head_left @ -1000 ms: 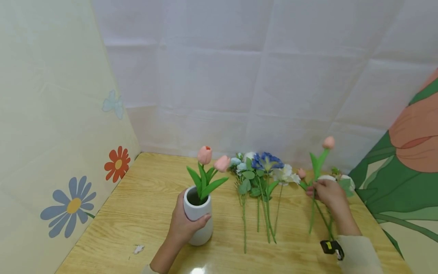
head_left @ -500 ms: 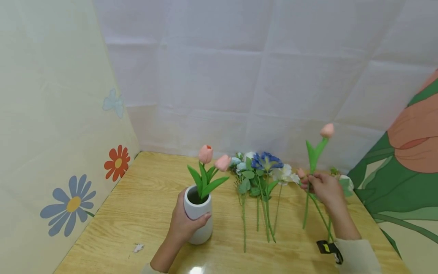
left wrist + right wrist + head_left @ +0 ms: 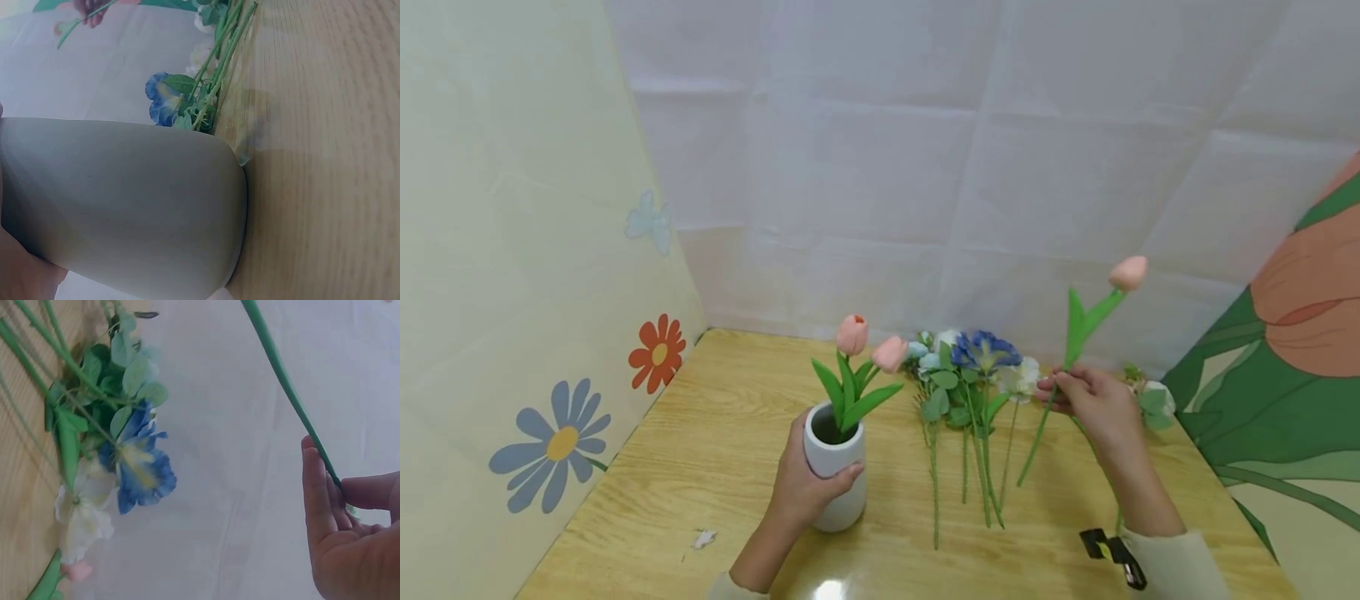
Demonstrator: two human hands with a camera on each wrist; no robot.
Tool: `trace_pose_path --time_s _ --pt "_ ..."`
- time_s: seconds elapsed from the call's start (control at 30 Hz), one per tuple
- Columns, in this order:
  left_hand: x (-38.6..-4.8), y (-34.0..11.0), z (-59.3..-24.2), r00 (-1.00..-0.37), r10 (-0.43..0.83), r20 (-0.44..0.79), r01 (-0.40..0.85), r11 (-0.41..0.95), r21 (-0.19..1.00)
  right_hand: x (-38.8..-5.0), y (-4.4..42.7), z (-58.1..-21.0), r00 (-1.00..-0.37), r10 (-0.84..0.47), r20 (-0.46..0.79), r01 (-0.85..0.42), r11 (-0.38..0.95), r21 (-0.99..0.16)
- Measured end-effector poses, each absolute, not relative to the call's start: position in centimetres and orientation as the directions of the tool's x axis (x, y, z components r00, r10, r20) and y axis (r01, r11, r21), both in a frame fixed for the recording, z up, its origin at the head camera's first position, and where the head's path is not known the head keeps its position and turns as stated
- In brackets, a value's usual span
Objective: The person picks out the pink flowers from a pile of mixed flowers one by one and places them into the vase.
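- left hand (image 3: 805, 487) wrapped round the white vase (image 3: 842, 507), which stands upright on the bench (image 3: 730, 433); two pink tulips (image 3: 848, 392) poking out the top;
- right hand (image 3: 1101, 408) pinching a single pink tulip (image 3: 1075, 329) by the stem, held clear of the bench, bloom up;
- blue flower (image 3: 985, 353) and some greenery (image 3: 944, 380) lying bunched between the hands

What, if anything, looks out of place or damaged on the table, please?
A small ragged white patch on the table, left of the vase in the head view: it breaks the wood pattern. Whether scrap or damage, I cannot tell.
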State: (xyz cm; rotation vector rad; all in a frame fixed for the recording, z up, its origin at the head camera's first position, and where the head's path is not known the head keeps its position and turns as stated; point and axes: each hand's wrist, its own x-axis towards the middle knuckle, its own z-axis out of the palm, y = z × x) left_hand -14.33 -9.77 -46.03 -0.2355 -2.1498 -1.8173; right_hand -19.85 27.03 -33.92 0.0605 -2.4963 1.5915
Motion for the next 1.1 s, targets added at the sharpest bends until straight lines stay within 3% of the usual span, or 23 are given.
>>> trace_pose_path --time_s 0.33,0.63,1.1 --pt "-14.4 -9.7 -46.1 -0.941 -0.081 0.329 0.312 0.172 0.935 -18.5 24.3 -32.7 -0.96 0.049 0.274 -0.234 0.392 -0.89" --pt "-14.5 -9.8 -46.3 -0.929 -0.074 0.362 0.345 0.174 0.922 -17.5 21.5 -31.3 -0.918 -0.008 0.397 -0.392 0.18 -0.902" --pt "-14.5 -9.7 -46.3 -0.931 -0.086 0.356 0.339 0.168 0.926 -17.2 17.7 -30.0 -0.863 -0.083 0.498 -0.501 0.018 -0.865"
